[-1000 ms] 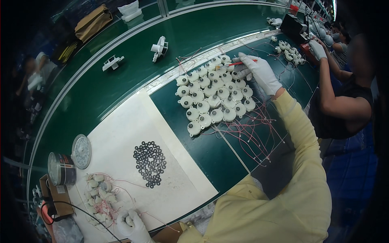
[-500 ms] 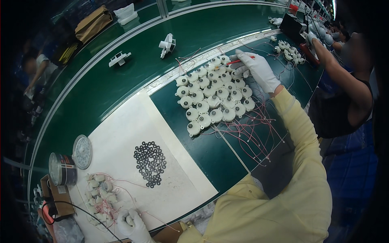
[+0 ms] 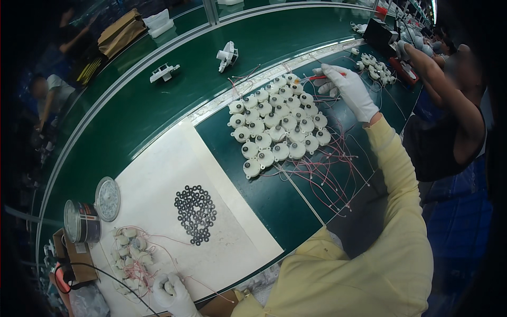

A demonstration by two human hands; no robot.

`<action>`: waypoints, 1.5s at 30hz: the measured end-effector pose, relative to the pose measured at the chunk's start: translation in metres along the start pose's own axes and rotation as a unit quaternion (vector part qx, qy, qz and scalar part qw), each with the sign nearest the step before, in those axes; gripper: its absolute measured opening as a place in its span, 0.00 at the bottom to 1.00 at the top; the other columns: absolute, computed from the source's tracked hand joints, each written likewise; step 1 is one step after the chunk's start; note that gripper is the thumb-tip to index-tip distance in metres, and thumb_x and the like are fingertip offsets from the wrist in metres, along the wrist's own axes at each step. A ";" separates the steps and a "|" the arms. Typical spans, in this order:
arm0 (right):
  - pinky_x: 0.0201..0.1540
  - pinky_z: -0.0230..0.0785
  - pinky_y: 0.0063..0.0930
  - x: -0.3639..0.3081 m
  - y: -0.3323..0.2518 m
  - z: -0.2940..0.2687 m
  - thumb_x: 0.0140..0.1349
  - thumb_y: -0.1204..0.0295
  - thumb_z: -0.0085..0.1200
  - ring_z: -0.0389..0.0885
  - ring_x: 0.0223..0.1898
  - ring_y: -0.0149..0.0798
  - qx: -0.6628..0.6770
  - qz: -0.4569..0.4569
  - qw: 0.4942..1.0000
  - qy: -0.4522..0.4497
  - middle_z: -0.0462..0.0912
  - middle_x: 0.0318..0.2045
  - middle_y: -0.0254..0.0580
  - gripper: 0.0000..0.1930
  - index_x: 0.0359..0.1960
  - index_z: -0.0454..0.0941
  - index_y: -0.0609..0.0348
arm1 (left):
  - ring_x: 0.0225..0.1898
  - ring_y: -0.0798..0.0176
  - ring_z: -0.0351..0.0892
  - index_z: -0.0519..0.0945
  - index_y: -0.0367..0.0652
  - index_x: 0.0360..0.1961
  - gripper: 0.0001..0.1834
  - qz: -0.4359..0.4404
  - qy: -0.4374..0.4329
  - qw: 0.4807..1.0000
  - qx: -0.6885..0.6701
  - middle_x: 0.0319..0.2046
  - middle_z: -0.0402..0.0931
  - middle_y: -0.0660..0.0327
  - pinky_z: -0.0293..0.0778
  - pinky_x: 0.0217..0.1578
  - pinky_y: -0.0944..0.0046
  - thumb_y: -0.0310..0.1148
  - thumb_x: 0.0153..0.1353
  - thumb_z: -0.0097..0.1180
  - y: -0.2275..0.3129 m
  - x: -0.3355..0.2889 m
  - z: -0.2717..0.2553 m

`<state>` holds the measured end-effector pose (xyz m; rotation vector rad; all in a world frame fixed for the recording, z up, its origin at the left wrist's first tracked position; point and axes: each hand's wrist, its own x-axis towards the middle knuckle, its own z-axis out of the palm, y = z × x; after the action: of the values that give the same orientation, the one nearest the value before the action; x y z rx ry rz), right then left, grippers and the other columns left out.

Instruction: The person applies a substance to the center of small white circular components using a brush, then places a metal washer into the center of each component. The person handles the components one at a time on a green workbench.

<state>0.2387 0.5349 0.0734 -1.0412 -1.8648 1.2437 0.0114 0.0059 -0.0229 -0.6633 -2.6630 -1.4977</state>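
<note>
My right hand point(image 3: 348, 91), in a white glove, is closed around a thin red stick point(image 3: 330, 77), shaped like a pen or brush. Its tip points left, by the far right corner of a block of small white round motors point(image 3: 274, 120). These stand close together in rows, most with a dark piece on the centre shaft. Down at the lower left, my gloved left hand point(image 3: 174, 295) curls around a small pale round part point(image 3: 169, 288), seemingly another motor, partly hidden by the fingers. Beside it lies a heap of loose motors point(image 3: 132, 256) with pink wires.
Many black rings point(image 3: 195, 214) lie on the white sheet point(image 3: 153, 174). A tin point(image 3: 82, 221) and its round lid point(image 3: 108, 198) stand at the left. Beyond runs a green conveyor point(image 3: 195, 74) with white parts. A co-worker's arm point(image 3: 438, 79) reaches in at the right.
My right hand has drawn back to the right with the red stick, away from the motors. On the conveyor the white parts have shifted right. My left hand stays put.
</note>
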 end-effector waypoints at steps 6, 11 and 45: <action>0.36 0.66 0.15 -0.001 0.013 -0.004 0.75 0.61 0.45 0.82 0.39 0.24 -0.027 -0.037 0.997 -0.069 0.85 0.46 0.36 0.19 0.56 0.79 0.60 | 0.28 0.69 0.72 0.71 0.34 0.42 0.05 0.017 0.004 1.000 -0.013 0.30 0.73 0.59 0.71 0.30 0.70 0.21 0.67 0.52 -0.007 0.001 0.000; 0.38 0.66 0.15 -0.004 0.013 -0.002 0.75 0.63 0.43 0.82 0.42 0.25 -0.040 -0.049 0.993 -0.100 0.85 0.48 0.36 0.19 0.58 0.78 0.60 | 0.29 0.69 0.72 0.71 0.33 0.44 0.07 -0.012 0.015 1.000 -0.015 0.32 0.73 0.59 0.72 0.31 0.70 0.22 0.67 0.53 -0.007 -0.001 0.000; 0.51 0.72 0.22 -0.020 0.017 -0.019 0.70 0.74 0.47 0.80 0.48 0.28 -0.073 -0.098 0.983 -0.138 0.84 0.48 0.39 0.15 0.55 0.79 0.64 | 0.28 0.69 0.72 0.72 0.33 0.45 0.08 0.023 0.029 0.999 0.000 0.30 0.73 0.60 0.71 0.29 0.70 0.22 0.67 0.54 -0.012 -0.001 0.001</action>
<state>0.2686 0.5292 0.0621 -0.7646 -2.2391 1.1963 0.0079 0.0009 -0.0333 -0.6667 -2.5865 -1.4830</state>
